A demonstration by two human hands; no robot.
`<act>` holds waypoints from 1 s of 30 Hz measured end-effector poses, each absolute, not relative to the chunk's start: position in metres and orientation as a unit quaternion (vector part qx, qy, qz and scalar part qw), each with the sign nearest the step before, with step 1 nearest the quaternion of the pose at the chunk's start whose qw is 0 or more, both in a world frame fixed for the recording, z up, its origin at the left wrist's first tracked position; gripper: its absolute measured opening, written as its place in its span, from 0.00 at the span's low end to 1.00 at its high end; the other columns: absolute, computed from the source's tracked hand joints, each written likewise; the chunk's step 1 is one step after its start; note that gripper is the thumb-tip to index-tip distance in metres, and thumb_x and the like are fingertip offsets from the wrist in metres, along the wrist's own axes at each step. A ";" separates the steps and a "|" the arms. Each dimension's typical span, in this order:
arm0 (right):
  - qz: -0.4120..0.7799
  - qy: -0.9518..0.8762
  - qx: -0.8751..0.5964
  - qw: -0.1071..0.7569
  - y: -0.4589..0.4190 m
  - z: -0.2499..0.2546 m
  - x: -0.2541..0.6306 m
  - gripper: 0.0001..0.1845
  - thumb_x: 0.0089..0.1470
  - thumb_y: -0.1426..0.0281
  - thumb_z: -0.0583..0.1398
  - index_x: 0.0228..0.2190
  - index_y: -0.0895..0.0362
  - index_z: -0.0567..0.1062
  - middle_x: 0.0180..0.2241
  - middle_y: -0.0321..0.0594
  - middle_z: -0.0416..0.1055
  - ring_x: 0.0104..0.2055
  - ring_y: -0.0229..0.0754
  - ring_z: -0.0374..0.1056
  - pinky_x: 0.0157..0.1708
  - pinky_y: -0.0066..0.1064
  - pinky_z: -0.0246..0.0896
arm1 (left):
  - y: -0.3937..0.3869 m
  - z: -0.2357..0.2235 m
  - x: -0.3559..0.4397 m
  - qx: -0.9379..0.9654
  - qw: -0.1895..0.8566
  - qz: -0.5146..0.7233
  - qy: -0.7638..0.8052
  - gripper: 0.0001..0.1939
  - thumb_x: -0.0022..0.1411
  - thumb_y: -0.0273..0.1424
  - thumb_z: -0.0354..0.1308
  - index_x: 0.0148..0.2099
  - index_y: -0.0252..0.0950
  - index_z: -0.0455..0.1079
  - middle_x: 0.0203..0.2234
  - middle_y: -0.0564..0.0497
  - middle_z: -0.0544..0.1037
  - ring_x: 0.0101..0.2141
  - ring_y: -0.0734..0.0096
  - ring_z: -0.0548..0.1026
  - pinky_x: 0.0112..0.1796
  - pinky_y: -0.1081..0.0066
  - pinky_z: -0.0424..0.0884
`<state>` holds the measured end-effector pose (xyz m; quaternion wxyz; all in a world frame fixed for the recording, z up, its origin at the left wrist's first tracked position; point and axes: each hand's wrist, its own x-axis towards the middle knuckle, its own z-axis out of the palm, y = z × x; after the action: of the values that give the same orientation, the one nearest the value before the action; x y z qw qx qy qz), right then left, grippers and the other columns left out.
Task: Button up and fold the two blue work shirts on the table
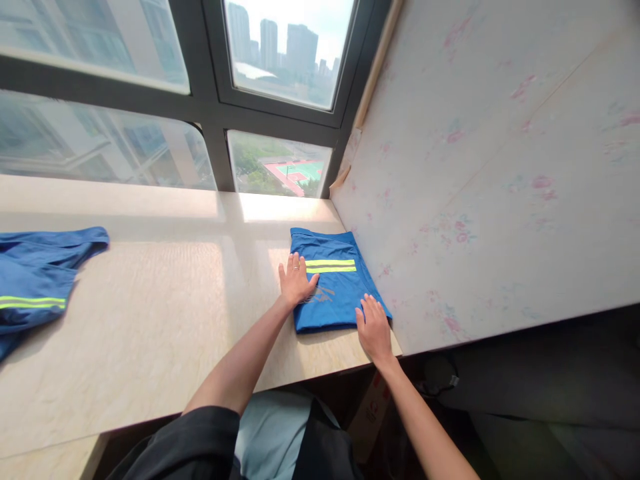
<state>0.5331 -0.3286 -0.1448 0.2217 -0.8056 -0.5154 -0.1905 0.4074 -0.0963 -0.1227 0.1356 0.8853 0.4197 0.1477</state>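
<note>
A folded blue garment [330,310] with two yellow-green stripes and a grey print lies flat on the window ledge, against the wall. My left hand [297,281], a ring on one finger, rests open on its left edge beside the stripes. At the garment's lower right corner, my right hand [374,328] lies open with the fingers on the cloth. Neither hand grips the fabric.
Another blue garment [37,277] with a yellow-green stripe lies loosely at the left on the pale ledge [150,320]. A flower-patterned wall [490,167] closes off the right side. Dark-framed windows [280,117] stand behind the ledge. Below its front edge is a cardboard box [369,413].
</note>
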 end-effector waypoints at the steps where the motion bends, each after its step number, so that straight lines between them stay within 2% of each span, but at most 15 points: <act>1: -0.191 -0.525 -0.797 0.230 -0.329 -0.144 0.532 0.23 0.69 0.64 0.49 0.51 0.65 0.75 0.56 0.56 0.70 0.62 0.52 0.63 0.62 0.49 0.56 | -0.095 -0.123 0.407 0.883 0.143 0.157 0.418 0.38 0.67 0.50 0.45 0.70 0.31 0.54 0.69 0.38 0.50 0.69 0.47 0.46 0.65 0.43 0.41; 4: -0.193 -0.559 -0.770 0.241 -0.329 -0.140 0.530 0.20 0.68 0.67 0.49 0.48 0.63 0.76 0.55 0.53 0.72 0.60 0.49 0.65 0.61 0.45 0.58 | -0.091 -0.126 0.403 0.869 0.169 0.199 0.421 0.37 0.68 0.50 0.44 0.69 0.32 0.55 0.69 0.38 0.53 0.68 0.50 0.50 0.66 0.47 0.43; 8: -0.227 -0.515 -0.795 0.228 -0.332 -0.139 0.528 0.21 0.68 0.66 0.49 0.48 0.65 0.76 0.58 0.55 0.68 0.63 0.52 0.61 0.63 0.49 0.53 | -0.087 -0.129 0.395 0.847 0.196 0.246 0.428 0.34 0.68 0.46 0.45 0.68 0.27 0.57 0.66 0.34 0.58 0.66 0.54 0.56 0.66 0.54 0.48; 12: -0.201 -0.464 -0.835 0.218 -0.333 -0.145 0.531 0.27 0.68 0.61 0.47 0.52 0.68 0.74 0.58 0.60 0.67 0.63 0.55 0.60 0.62 0.51 0.52 | -0.091 -0.129 0.387 0.898 0.178 0.247 0.318 0.37 0.66 0.45 0.51 0.70 0.33 0.52 0.69 0.37 0.51 0.69 0.51 0.48 0.65 0.48 0.45; 13: -0.186 -0.459 -0.841 0.217 -0.333 -0.147 0.532 0.29 0.68 0.59 0.46 0.52 0.69 0.73 0.58 0.61 0.67 0.63 0.55 0.61 0.62 0.51 0.52 | -0.093 -0.128 0.385 0.918 0.169 0.236 0.272 0.36 0.65 0.45 0.52 0.71 0.35 0.52 0.70 0.39 0.49 0.69 0.51 0.45 0.66 0.48 0.43; 15: -0.154 -0.454 -0.851 0.215 -0.333 -0.150 0.535 0.32 0.69 0.57 0.44 0.54 0.70 0.72 0.58 0.61 0.67 0.63 0.55 0.59 0.62 0.51 0.51 | -0.095 -0.126 0.383 0.945 0.154 0.199 0.209 0.32 0.67 0.45 0.49 0.69 0.37 0.57 0.69 0.42 0.52 0.69 0.54 0.45 0.66 0.50 0.41; 19: -0.112 -0.443 -0.865 0.208 -0.338 -0.153 0.536 0.38 0.68 0.53 0.41 0.59 0.72 0.67 0.62 0.62 0.61 0.66 0.57 0.55 0.64 0.51 0.47 | -0.095 -0.124 0.383 0.954 0.139 0.148 0.221 0.26 0.70 0.42 0.45 0.64 0.36 0.64 0.66 0.42 0.60 0.68 0.56 0.51 0.67 0.53 0.42; 24: -0.101 -0.453 -0.866 0.184 -0.353 -0.158 0.534 0.42 0.67 0.50 0.39 0.62 0.73 0.62 0.65 0.64 0.53 0.69 0.59 0.48 0.65 0.54 0.43 | -0.093 -0.126 0.383 0.954 0.137 0.147 0.223 0.26 0.69 0.42 0.48 0.64 0.38 0.64 0.66 0.43 0.60 0.68 0.56 0.52 0.66 0.52 0.44; 27: -0.106 -0.466 -0.863 0.167 -0.359 -0.159 0.535 0.43 0.67 0.50 0.38 0.62 0.74 0.62 0.65 0.65 0.53 0.69 0.60 0.47 0.65 0.55 0.43 | -0.094 -0.125 0.383 0.953 0.144 0.143 0.224 0.26 0.69 0.42 0.48 0.64 0.37 0.64 0.67 0.43 0.59 0.68 0.55 0.51 0.66 0.52 0.43; 30: -0.104 -0.475 -0.860 0.155 -0.360 -0.159 0.536 0.44 0.66 0.50 0.37 0.61 0.75 0.63 0.65 0.66 0.54 0.69 0.61 0.48 0.64 0.55 0.43 | -0.090 -0.121 0.385 0.949 0.188 0.126 0.218 0.29 0.68 0.46 0.49 0.65 0.37 0.63 0.68 0.43 0.57 0.69 0.54 0.48 0.66 0.51 0.41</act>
<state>0.5365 -0.3596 -0.1589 0.1547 -0.8600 -0.4750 -0.1040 0.3846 -0.0903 -0.1211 0.1880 0.9493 0.2182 0.1259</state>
